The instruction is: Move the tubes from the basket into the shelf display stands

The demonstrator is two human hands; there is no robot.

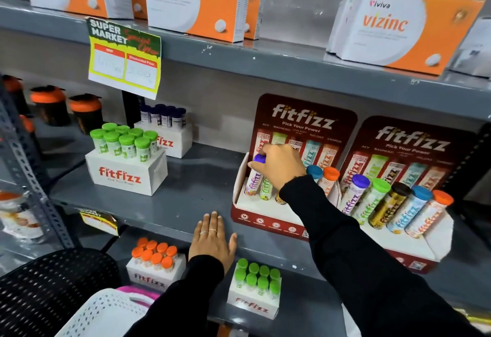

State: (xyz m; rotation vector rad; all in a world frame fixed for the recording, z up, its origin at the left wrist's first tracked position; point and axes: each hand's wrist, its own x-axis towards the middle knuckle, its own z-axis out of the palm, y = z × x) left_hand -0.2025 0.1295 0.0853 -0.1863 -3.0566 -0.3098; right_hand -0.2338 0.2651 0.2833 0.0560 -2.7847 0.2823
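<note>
Right hand [279, 168] grips the purple-capped tube [253, 177], leaning back at the stand's [265, 221] left edge; my left hand [212, 238] rests flat, empty.

My right hand [279, 166] covers the tops of the middle tubes in the left display stand [240, 177], so their caps are hidden, and my sleeve [318, 211] hides the lower parts. The white basket [106, 315] is cut off by the bottom edge. The handwriting on the price card [125, 57] is too blurred to read.
</note>
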